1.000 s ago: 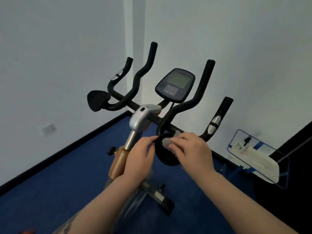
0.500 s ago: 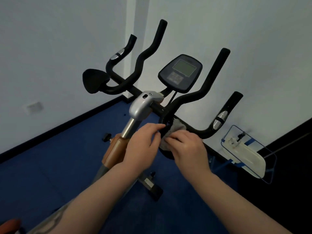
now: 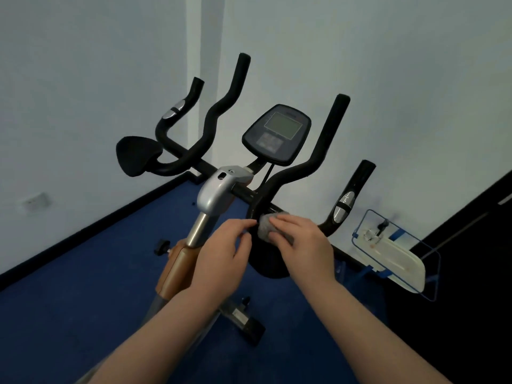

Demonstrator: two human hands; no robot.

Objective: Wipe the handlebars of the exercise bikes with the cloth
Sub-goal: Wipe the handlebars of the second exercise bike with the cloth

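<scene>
Fingers (image 3: 279,224) of right hand (image 3: 307,245) flat on cloth (image 3: 267,227) against handlebar (image 3: 293,173); left hand (image 3: 221,253) relaxed beside it, touching the bar.

Both bare forearms reach forward, hands close together.
The right hand (image 3: 303,242) lies palm down with fingers extended, pressing down; the left hand (image 3: 221,253) sits just beside it, fingers loosely bent, fingertips pointing toward the right hand.
</scene>
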